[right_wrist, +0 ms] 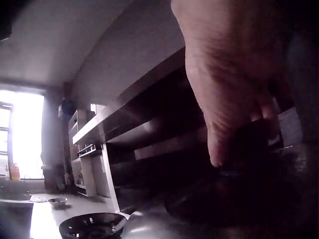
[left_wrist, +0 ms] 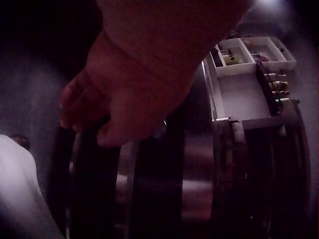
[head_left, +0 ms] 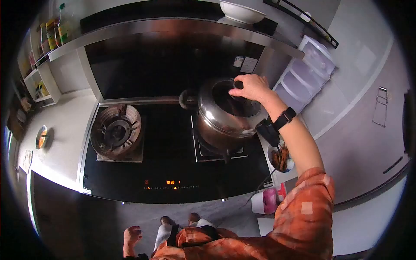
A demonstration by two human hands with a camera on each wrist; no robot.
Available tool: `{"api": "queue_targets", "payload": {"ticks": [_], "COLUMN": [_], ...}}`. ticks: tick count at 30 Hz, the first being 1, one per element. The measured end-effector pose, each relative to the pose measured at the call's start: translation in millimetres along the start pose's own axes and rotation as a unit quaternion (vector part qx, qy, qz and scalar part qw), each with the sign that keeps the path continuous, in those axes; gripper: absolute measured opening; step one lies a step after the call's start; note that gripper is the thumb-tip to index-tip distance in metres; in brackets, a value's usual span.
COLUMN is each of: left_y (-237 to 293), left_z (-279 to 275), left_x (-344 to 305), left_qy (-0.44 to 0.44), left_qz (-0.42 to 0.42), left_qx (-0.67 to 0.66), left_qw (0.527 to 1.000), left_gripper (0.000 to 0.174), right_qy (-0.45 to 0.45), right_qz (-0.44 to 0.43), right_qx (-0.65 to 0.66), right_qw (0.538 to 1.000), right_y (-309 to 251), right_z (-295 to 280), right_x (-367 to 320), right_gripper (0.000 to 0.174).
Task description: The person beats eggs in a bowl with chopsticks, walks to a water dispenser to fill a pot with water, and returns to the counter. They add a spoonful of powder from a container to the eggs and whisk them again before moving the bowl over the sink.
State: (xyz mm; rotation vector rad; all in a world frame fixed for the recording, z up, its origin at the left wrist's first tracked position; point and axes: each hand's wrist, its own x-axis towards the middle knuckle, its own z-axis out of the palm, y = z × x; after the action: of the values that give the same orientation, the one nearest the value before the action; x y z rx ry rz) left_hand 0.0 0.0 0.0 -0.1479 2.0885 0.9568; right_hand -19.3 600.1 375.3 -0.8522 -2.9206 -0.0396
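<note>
Pot (head_left: pixel 216 139): on stove's (head_left: pixel 173 156) right burner. Lid (head_left: pixel 221 110): over pot, knob gripped by right hand (head_left: pixel 251 86) fingers (firm, centred hold advisable; probably hot). Left hand (head_left: pixel 132 236): hanging, fingers loosely curled, empty.

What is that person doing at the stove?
A person stands at the stove and grips the knob of a lid with the right hand. The lid looks tilted over a metal pot that sits on the right burner. The left burner has nothing on it. The left hand hangs low by the person's side and holds nothing. A small dish of food sits on the counter just right of the stove.
</note>
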Motion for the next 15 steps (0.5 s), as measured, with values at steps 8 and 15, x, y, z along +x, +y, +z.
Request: {"api": "queue_targets", "payload": {"ticks": [8, 15], "left_y": [24.0, 33.1], "left_z": [-24.1, -19.9], "left_x": [10.9, 17.5], "left_qy": [0.02, 0.012], "left_qz": [0.004, -0.003], "left_qx": [0.006, 0.032], "left_qw": [1.0, 0.999], "left_gripper": [0.025, 0.028], "right_qy": [0.08, 0.081], "right_qz": [-0.09, -0.021], "right_qx": [0.172, 0.392], "right_qw": [0.978, 0.916], "right_y": [40.9, 74.4], "right_z": [8.8, -36.8], "right_x": [34.5, 25.3], "right_gripper": [0.044, 0.037]}}
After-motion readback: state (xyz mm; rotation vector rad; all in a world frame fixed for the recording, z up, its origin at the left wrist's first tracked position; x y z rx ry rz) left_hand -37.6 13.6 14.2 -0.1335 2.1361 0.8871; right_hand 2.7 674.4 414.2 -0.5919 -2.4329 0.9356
